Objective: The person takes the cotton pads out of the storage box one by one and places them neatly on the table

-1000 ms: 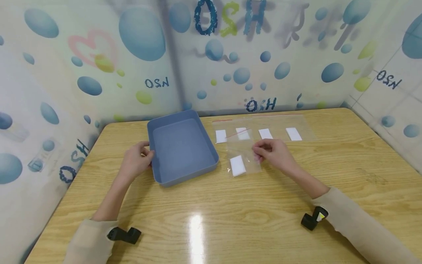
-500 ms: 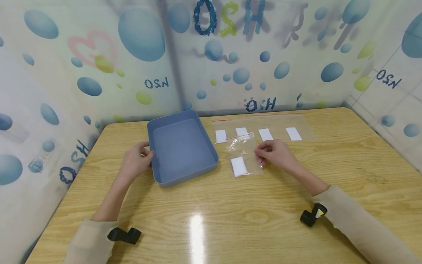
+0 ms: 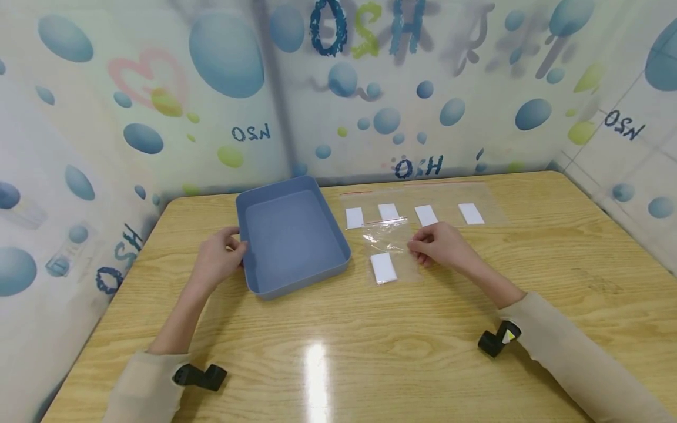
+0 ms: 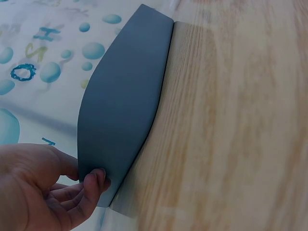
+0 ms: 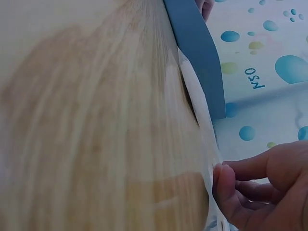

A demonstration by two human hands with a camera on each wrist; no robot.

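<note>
A blue-grey rectangular tray [image 3: 293,235] rests on the wooden table, left of centre. My left hand [image 3: 218,255] grips its left wall, thumb at the rim and fingers against the outer side [image 4: 130,91]. Right of the tray, my right hand [image 3: 441,247] pinches the right edge of a clear zip bag [image 3: 407,270] between thumb and fingertips. Inside that bag lies a white rectangular piece [image 3: 383,268]. In the right wrist view, the bag appears nearly edge-on beside my right hand [image 5: 264,187], with the tray wall [image 5: 199,53] beyond.
Behind the held bag, several more clear zip bags [image 3: 444,200] with white pieces [image 3: 471,214] lie in a row along the table's back. The wooden table [image 3: 402,352] meets a patterned curtain [image 3: 338,106] at its far edge.
The held zip bag has shifted slightly, its red-lined top edge coming down nearer me and levelling. My right hand has moved very little. My left hand and the tray stay put.
</note>
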